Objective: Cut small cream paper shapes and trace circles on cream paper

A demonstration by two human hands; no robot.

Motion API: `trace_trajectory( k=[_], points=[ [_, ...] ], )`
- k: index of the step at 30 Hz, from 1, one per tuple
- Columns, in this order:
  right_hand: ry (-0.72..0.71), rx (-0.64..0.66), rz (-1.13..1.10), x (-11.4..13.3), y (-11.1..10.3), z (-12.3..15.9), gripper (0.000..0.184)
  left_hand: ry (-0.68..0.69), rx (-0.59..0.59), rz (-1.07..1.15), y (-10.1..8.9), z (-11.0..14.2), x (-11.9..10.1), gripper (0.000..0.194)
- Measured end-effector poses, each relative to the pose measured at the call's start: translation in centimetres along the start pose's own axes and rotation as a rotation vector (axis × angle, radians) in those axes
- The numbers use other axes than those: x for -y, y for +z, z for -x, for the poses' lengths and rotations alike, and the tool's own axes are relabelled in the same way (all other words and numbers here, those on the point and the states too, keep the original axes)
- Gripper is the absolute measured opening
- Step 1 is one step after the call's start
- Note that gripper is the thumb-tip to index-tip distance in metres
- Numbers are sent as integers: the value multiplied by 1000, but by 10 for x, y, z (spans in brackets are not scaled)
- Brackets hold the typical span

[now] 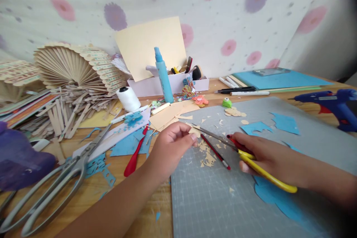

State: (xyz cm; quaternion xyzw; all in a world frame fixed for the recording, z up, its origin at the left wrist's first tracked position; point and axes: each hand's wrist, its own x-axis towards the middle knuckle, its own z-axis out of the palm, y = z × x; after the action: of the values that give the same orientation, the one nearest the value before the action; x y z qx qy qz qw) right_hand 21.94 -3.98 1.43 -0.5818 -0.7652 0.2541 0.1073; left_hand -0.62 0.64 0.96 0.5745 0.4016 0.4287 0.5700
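At near left, on the wooden worktop [156, 212]: large grey metal scissors [86, 155]. In right hand [267, 152], fingers clamped around the handles: small scissors with yellow-and-red handles [241, 153], blades pointing left above grey gridded cutting mat [203, 200]. In left hand [173, 145], pinched between thumb and fingers beside the blades: small cream paper piece [194, 131]. Between the hands, on the mat: red-and-black pencil [214, 150], cream paper scraps [208, 160]. Beyond: round cream paper discs [235, 112]. Farther back: light-blue plastic bottle [164, 78], upright.

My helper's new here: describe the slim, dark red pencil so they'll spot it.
Find the large grey gridded mat. Between the bare left hand and right hand lie jagged cream paper scraps. Beside them lies the pencil, straight and red-ended, unlike those scraps.
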Motion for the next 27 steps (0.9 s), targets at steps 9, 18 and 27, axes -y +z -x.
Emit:
trace_trajectory(
  k=[9, 18, 27],
  points=[
    [-14, 60, -34, -2, 9, -5, 35, -24, 25, 18, 2, 0, -1, 9],
    [-2, 83, -108, 3, 6, -3, 32, -57, 71, -16, -1, 1, -1, 9],
    [-9, 92, -135, 3, 6, -6, 34, -95, 88, 36, 3, 1, -1, 9]
  ],
)
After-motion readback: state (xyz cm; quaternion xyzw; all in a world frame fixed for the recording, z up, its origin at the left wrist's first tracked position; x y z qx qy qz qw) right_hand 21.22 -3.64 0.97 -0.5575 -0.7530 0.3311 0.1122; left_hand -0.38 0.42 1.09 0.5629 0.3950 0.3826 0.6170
